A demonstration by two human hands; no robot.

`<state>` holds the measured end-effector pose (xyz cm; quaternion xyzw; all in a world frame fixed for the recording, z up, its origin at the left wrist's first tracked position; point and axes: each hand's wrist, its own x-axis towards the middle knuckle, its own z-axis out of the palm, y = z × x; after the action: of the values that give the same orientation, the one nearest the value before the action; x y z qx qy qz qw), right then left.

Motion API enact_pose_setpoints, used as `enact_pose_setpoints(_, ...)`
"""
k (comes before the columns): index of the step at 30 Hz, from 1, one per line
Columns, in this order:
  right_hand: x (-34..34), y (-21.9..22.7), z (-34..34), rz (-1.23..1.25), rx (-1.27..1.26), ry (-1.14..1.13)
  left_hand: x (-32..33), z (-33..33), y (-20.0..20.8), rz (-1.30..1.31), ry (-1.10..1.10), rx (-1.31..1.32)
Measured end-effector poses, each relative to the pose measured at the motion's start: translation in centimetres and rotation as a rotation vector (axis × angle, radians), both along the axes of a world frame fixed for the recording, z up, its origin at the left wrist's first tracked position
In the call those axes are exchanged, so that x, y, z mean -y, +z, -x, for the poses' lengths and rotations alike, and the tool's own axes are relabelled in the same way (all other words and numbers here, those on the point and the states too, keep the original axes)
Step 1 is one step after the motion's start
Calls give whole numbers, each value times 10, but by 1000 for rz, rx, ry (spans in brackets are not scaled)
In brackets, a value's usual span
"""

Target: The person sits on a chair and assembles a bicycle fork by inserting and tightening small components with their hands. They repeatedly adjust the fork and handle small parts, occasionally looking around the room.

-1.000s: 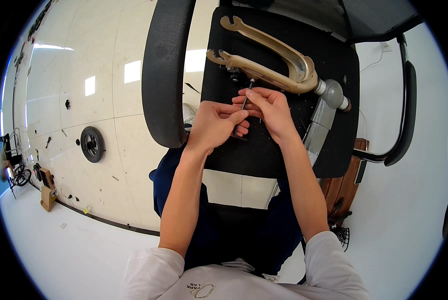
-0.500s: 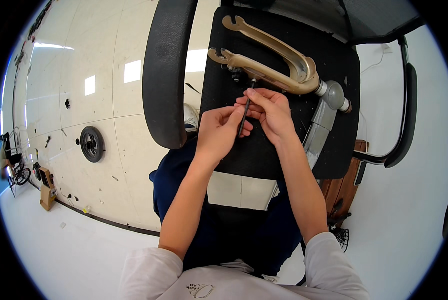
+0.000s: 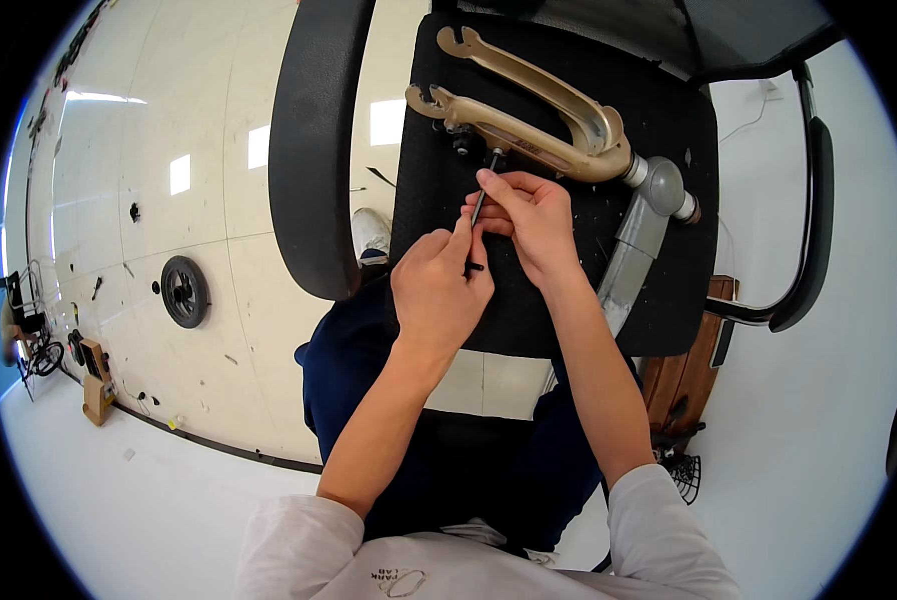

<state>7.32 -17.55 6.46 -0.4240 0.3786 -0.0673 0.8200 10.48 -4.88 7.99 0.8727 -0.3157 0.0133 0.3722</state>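
A gold wheel fork (image 3: 524,135) lies on the black chair seat (image 3: 439,320), its open ends pointing to the far left. Its grey stem (image 3: 641,230) angles down at the right. A thin black hex key (image 3: 483,196) runs from a bolt on the fork's near leg back toward me. My right hand (image 3: 534,220) pinches its shaft between thumb and fingers. Lower down, my left hand (image 3: 439,285) is closed round the key's near end, where a short bent piece sticks out by the fingers. Beside the bolt sits a small black fitting (image 3: 461,143).
A black armrest (image 3: 314,150) rises left of the seat, and another armrest (image 3: 814,230) stands at the right. On the tiled floor lie a small black wheel (image 3: 185,292), a cardboard box (image 3: 96,398) and several loose parts. A brown wooden box (image 3: 679,385) stands below right.
My left hand has turned and now closes round the key's near end, with the bent piece showing. The fork, seat and armrest appear slightly farther left in view.
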Motion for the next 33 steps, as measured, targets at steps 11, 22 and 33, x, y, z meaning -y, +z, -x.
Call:
enact_pose_setpoints(11,4,-4,2,-7,94,39,-1,-18,28,372,170,-1261)
enact_pose_setpoints(22,6,-2,3,-209,193,45,-3,-26,16,393,107,-1454)
enact_pose_setpoints(33,-7,3,-4,4,-4,-32,0,-12,15,-121,-54,144)
